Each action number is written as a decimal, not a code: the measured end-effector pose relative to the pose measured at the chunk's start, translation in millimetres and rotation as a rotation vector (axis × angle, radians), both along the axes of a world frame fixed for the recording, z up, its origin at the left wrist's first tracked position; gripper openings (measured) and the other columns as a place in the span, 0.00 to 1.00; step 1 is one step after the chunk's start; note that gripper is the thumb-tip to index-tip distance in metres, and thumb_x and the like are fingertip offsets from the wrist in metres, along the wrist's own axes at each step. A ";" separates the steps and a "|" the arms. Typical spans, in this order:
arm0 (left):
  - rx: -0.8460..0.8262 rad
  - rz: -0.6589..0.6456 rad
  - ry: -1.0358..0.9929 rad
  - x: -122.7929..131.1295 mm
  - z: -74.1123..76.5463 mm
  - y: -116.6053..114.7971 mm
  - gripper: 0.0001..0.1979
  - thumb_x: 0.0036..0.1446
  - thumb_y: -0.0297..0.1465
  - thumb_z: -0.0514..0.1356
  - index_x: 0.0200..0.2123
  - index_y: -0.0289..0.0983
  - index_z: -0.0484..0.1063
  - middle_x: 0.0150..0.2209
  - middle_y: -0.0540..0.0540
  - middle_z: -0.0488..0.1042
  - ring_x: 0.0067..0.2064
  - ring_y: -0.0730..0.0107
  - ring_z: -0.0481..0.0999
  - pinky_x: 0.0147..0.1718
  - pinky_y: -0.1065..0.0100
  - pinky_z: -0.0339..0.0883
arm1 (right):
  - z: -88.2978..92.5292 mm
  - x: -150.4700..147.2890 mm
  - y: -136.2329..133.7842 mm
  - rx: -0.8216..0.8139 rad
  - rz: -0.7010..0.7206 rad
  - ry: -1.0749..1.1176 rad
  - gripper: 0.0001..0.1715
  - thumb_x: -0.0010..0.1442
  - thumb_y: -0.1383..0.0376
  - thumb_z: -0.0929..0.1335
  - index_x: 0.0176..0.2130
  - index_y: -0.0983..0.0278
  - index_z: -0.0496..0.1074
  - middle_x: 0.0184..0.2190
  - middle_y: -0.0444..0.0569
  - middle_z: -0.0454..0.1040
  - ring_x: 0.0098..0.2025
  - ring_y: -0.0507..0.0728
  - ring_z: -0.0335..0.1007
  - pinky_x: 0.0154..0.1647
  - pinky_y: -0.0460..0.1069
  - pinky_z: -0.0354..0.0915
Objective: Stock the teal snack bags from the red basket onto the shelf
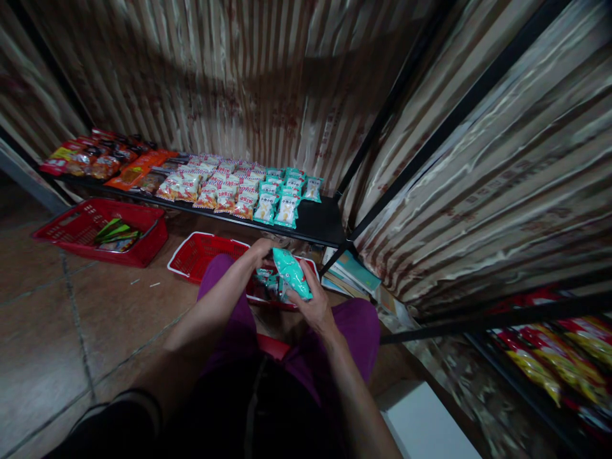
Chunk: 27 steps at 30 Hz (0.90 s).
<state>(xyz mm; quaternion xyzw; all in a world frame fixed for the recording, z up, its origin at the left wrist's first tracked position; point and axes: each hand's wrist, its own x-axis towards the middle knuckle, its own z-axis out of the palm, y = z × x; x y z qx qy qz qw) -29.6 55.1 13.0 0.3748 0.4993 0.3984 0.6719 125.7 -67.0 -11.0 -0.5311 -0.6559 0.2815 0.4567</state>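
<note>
While left hand (262, 252) & right hand (314, 304) hold teal packet (291, 273) | long axis slants down rightward

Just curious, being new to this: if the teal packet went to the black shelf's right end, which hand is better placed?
Probably the right hand: it holds the teal packet's lower end and lines up better with the black shelf's right end. The left hand is by the packet's upper end, farther left.

A glossy teal packet (292, 273) slants between left hand (261, 252) and right hand (314, 305).
</note>
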 end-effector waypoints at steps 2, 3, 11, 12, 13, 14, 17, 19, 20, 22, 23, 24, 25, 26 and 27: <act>-0.075 -0.056 0.012 0.5 -0.1 0.6 0.15 0.58 0.36 0.56 0.45 0.33 0.67 0.42 0.44 0.71 0.40 0.67 0.73 0.38 0.61 0.70 | -0.5 -4.0 0.0 -0.001 -0.078 0.048 0.34 0.51 0.56 0.70 0.56 0.58 0.63 0.56 0.48 0.66 0.56 0.60 0.62 0.58 0.56 0.56; -0.101 -0.075 0.015 0.3 -0.2 0.9 0.14 0.58 0.36 0.56 0.42 0.31 0.69 0.37 0.44 0.72 0.36 0.69 0.74 0.35 0.63 0.71 | -0.6 -5.4 -0.1 -0.014 -0.108 0.086 0.32 0.52 0.57 0.69 0.56 0.58 0.65 0.54 0.49 0.68 0.54 0.59 0.65 0.56 0.55 0.58; -0.092 -0.069 -0.054 1.4 -7.1 -3.2 0.12 0.52 0.39 0.59 0.30 0.34 0.67 0.21 0.49 0.70 0.23 0.71 0.73 0.28 0.66 0.71 | -6.1 -15.4 8.1 -0.203 -0.294 0.788 0.32 0.47 0.53 0.71 0.50 0.61 0.69 0.41 0.49 0.77 0.40 0.56 0.74 0.38 0.50 0.70; -0.071 -0.066 -0.069 3.0 -8.5 -5.2 0.12 0.52 0.38 0.59 0.31 0.34 0.67 0.22 0.49 0.70 0.24 0.72 0.73 0.29 0.67 0.71 | -7.8 -16.2 10.1 -0.243 -0.324 0.880 0.32 0.47 0.52 0.71 0.49 0.61 0.69 0.40 0.48 0.77 0.38 0.56 0.74 0.35 0.49 0.70; -0.052 -0.064 -0.081 4.8 -10.0 -8.0 0.12 0.51 0.38 0.60 0.32 0.34 0.68 0.24 0.49 0.71 0.25 0.72 0.73 0.30 0.67 0.71 | -9.7 -16.7 12.3 -0.284 -0.358 0.947 0.31 0.47 0.51 0.71 0.48 0.61 0.70 0.39 0.48 0.77 0.37 0.55 0.75 0.33 0.48 0.71; -0.027 -0.062 -0.097 6.9 -11.4 -11.5 0.12 0.51 0.37 0.60 0.34 0.35 0.68 0.26 0.49 0.72 0.26 0.73 0.73 0.31 0.67 0.70 | -11.6 -16.9 14.4 -0.321 -0.388 0.989 0.29 0.47 0.50 0.70 0.46 0.61 0.70 0.39 0.48 0.77 0.37 0.55 0.75 0.32 0.48 0.71; 0.099 -0.064 -0.185 13.4 -14.7 -26.5 0.15 0.47 0.36 0.64 0.37 0.35 0.69 0.33 0.47 0.74 0.31 0.73 0.74 0.33 0.70 0.69 | -15.9 -17.9 20.2 -0.353 -0.396 1.050 0.28 0.50 0.48 0.68 0.45 0.62 0.70 0.42 0.49 0.77 0.41 0.56 0.75 0.36 0.48 0.71; 0.169 -0.106 -0.246 17.9 -15.4 -38.1 0.20 0.43 0.37 0.66 0.40 0.36 0.70 0.38 0.45 0.75 0.36 0.71 0.75 0.35 0.71 0.67 | -17.2 -19.3 23.4 -0.340 -0.354 1.087 0.28 0.51 0.48 0.67 0.45 0.63 0.70 0.44 0.50 0.76 0.44 0.56 0.74 0.41 0.49 0.71; 0.169 -0.150 -0.265 20.2 -15.4 -43.3 0.21 0.42 0.37 0.67 0.40 0.35 0.70 0.39 0.44 0.75 0.38 0.69 0.75 0.35 0.71 0.67 | -17.7 -20.1 24.7 -0.337 -0.341 1.110 0.28 0.51 0.48 0.67 0.45 0.63 0.70 0.45 0.50 0.75 0.45 0.56 0.73 0.43 0.49 0.70; 0.152 -0.206 -0.306 25.1 -15.9 -51.2 0.24 0.39 0.36 0.69 0.41 0.35 0.70 0.39 0.42 0.76 0.40 0.66 0.75 0.37 0.69 0.67 | -19.2 -21.0 26.3 -0.344 -0.336 1.144 0.27 0.51 0.48 0.67 0.45 0.63 0.70 0.45 0.51 0.75 0.45 0.55 0.73 0.44 0.48 0.70; 0.146 -0.209 -0.326 27.6 -16.6 -53.5 0.26 0.38 0.36 0.70 0.42 0.35 0.70 0.40 0.42 0.76 0.40 0.65 0.75 0.38 0.68 0.67 | -20.5 -20.7 26.7 -0.346 -0.337 1.143 0.27 0.51 0.48 0.67 0.45 0.63 0.71 0.45 0.51 0.75 0.45 0.55 0.73 0.44 0.48 0.70; 0.146 -0.190 -0.342 30.0 -17.9 -54.6 0.27 0.37 0.35 0.70 0.43 0.34 0.69 0.40 0.41 0.76 0.40 0.65 0.75 0.38 0.68 0.67 | -22.3 -19.7 26.7 -0.344 -0.340 1.122 0.28 0.51 0.48 0.67 0.45 0.63 0.71 0.45 0.51 0.76 0.44 0.55 0.73 0.44 0.49 0.70; 0.150 -0.159 -0.350 32.1 -19.5 -54.8 0.28 0.37 0.34 0.70 0.44 0.34 0.68 0.41 0.41 0.75 0.40 0.64 0.75 0.39 0.67 0.68 | -24.5 -18.0 26.5 -0.329 -0.343 1.066 0.28 0.51 0.48 0.67 0.45 0.63 0.71 0.44 0.51 0.76 0.43 0.56 0.74 0.43 0.49 0.70; 0.156 -0.125 -0.352 33.8 -21.5 -54.2 0.29 0.37 0.34 0.70 0.44 0.34 0.68 0.42 0.41 0.75 0.40 0.64 0.75 0.39 0.67 0.68 | -26.8 -15.6 26.1 -0.298 -0.343 0.982 0.27 0.51 0.48 0.67 0.44 0.64 0.71 0.42 0.51 0.76 0.42 0.56 0.74 0.41 0.50 0.71; 0.165 -0.097 -0.347 35.0 -23.5 -53.1 0.29 0.37 0.34 0.70 0.44 0.34 0.68 0.43 0.41 0.75 0.41 0.64 0.75 0.39 0.67 0.68 | -28.8 -12.7 25.7 -0.263 -0.342 0.890 0.27 0.51 0.48 0.66 0.43 0.64 0.72 0.41 0.51 0.77 0.40 0.56 0.75 0.39 0.50 0.72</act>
